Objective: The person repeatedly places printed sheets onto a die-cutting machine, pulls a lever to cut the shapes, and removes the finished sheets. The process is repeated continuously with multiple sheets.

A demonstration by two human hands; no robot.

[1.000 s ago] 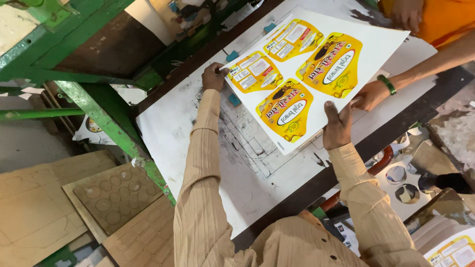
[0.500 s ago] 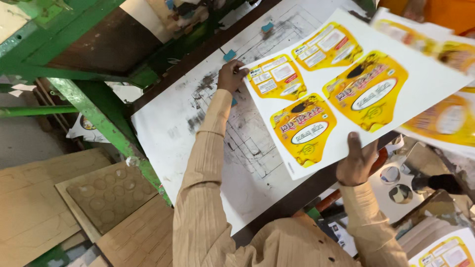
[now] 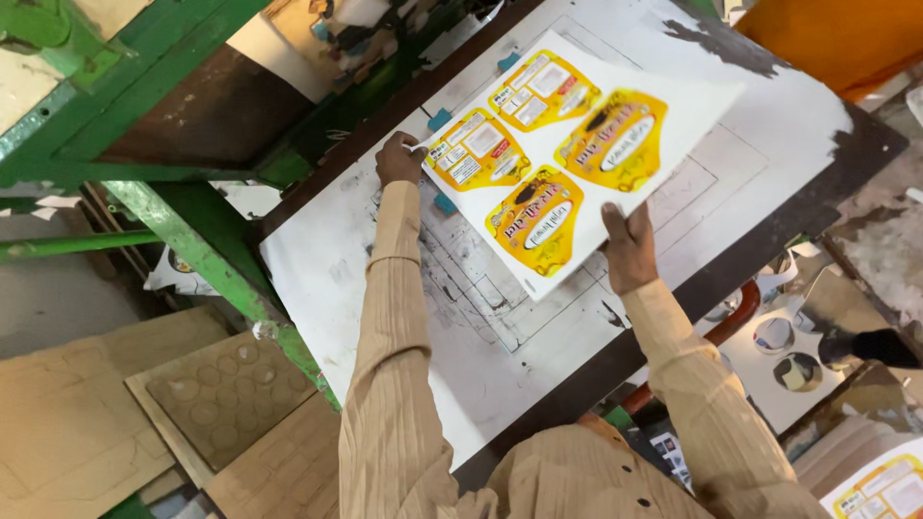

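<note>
Large white printed cardboard sheet with four yellow label shapes [image 3: 577, 154], held flat just above white ink-smudged work board with dark edges [image 3: 385, 317]. Left hand [image 3: 399, 159] clamped on sheet's far left corner, near small blue stop tabs [image 3: 440, 120]. Right hand [image 3: 627, 248] pinching sheet's near edge, thumb on top, fingers hidden under. Green metal machine frame [image 3: 144, 115] at left of board; brown die-cut cardboard with round holes [image 3: 221, 384] lying on floor below

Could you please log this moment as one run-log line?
left hand: grips corner | right hand: grips edge | white printed card sheet with yellow labels: over white worktable
</note>
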